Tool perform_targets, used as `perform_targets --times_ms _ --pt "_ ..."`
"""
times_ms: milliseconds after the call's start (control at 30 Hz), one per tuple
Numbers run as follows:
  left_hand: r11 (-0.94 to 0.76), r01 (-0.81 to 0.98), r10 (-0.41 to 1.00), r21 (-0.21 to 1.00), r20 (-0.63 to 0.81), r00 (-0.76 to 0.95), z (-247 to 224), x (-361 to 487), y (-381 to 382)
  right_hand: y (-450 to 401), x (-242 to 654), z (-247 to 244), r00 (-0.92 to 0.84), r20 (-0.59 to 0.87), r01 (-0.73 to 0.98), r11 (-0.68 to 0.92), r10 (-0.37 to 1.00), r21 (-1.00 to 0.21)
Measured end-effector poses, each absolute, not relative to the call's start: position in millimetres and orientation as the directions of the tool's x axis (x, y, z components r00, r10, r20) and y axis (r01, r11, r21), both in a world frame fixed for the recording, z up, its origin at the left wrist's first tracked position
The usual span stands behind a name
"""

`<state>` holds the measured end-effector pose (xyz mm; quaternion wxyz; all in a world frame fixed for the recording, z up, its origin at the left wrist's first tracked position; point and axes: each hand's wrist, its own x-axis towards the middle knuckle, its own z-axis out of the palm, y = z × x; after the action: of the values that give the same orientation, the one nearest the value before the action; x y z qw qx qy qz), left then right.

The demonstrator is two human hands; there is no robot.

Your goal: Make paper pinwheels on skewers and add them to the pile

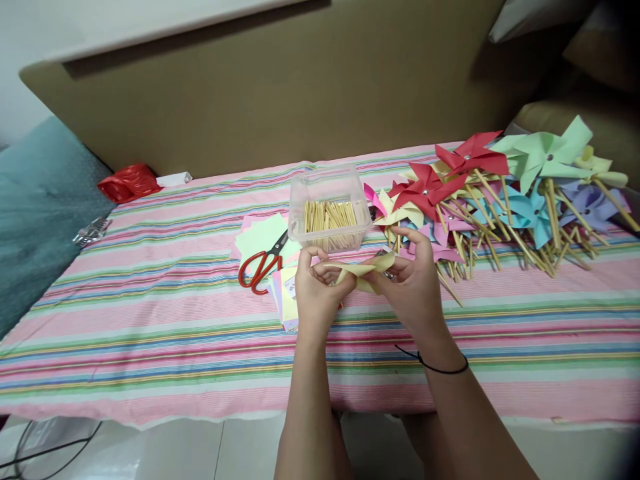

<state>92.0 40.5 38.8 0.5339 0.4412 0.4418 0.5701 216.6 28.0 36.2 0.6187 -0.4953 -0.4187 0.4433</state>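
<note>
A piece of pale yellow paper point(364, 269) with bent, curling corners is held up between my two hands over the cloth. My left hand point(319, 287) pinches its left side, thumb toward the middle. At its right side my right hand point(413, 283) grips it with thumb and fingers, the index finger raised. Just beyond my hands stands a clear plastic box point(327, 175) of short wooden sticks point(330, 219). Red-handled scissors point(260, 268) lie left of my left hand on a stack of pastel paper sheets point(253, 239). Part of that stack is hidden behind my left hand.
Finished paper pinwheels point(467, 157) on wooden sticks are heaped at the right. A red plastic bag point(131, 183), a white object point(174, 179) and a shiny clear packet point(93, 231) lie at the far left. The striped cloth point(150, 320) ends at the front edge; a black cable point(50, 450) hangs below left.
</note>
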Motion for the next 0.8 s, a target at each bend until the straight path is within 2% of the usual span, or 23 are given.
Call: perform_targets --times_ms 400,633,800 --pt "-0.026 -0.214 0.999 0.977 0.018 -0.039 40.7 93.1 40.3 28.8 217.9 33.1 0.283 0.118 -0.042 0.135 0.952 -0.990" --pt "-0.041 -0.214 0.996 0.976 0.024 -0.084 38.5 91.0 41.1 29.9 221.6 33.1 0.178 0.096 -0.162 0.125 0.979 -0.979" --pt "-0.022 -0.253 0.999 0.967 0.010 -0.049 37.5 90.3 42.6 32.1 224.2 28.2 0.137 0.070 -0.202 0.097 0.988 -0.975"
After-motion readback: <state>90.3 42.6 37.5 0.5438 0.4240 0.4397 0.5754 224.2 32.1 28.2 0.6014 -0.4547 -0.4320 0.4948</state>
